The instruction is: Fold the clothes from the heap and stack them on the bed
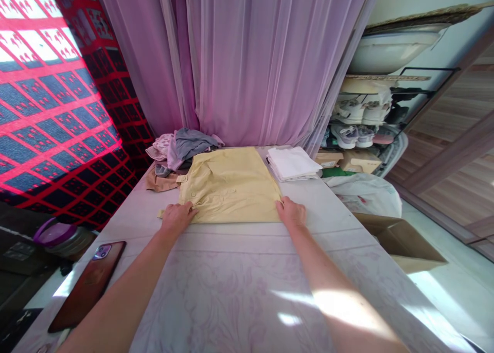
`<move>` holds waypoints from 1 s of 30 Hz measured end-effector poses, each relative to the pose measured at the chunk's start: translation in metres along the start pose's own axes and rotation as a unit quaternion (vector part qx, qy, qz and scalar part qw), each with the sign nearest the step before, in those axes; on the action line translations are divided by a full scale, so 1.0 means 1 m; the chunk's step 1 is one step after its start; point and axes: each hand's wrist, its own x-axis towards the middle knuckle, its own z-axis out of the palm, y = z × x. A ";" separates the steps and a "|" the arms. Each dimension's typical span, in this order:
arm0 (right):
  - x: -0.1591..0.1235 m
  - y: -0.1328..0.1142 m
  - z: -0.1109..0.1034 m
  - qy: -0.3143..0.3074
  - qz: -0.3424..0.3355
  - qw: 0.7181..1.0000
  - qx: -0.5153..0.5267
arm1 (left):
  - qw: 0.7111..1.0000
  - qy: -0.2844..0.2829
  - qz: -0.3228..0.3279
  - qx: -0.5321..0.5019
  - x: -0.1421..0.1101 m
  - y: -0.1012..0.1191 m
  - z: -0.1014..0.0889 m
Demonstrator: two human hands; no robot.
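This is looking like a lived-in room of a home. Lilac curtains (247, 59) are hanging beyond the left hand (178, 216) and the right hand (291, 212), while sunlight is glowing through a red-and-black patterned curtain (57, 111) left of the left hand. Well to the right of the right hand, a shoe rack (420, 91) is holding sneakers (345, 136), and a white basin (393, 49) is sitting above them.

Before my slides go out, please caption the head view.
Left hand and right hand at opposite sides of a yellow garment laid on a table.
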 end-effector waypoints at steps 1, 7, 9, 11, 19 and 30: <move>-0.001 -0.001 0.000 0.004 0.001 1.000 0.002 | 1.000 -0.004 -0.005 -0.007 0.001 0.000 0.000; -0.013 0.002 -0.007 0.033 0.041 0.999 0.006 | 0.987 0.110 -0.072 -0.092 -0.021 0.000 0.012; -0.014 0.005 -0.011 0.000 0.053 0.999 0.002 | 0.973 0.161 -0.121 -0.116 -0.032 -0.001 0.020; -0.014 0.006 -0.017 -0.042 0.061 0.997 -0.001 | 0.961 0.162 -0.176 -0.140 -0.040 -0.003 0.027; -0.015 -0.005 -0.025 -0.096 0.052 0.994 0.013 | 0.968 0.066 -0.184 -0.157 -0.026 0.002 0.021; -0.022 0.013 -0.038 -0.169 0.031 0.985 0.034 | 0.980 0.010 -0.129 -0.153 -0.039 -0.005 -0.008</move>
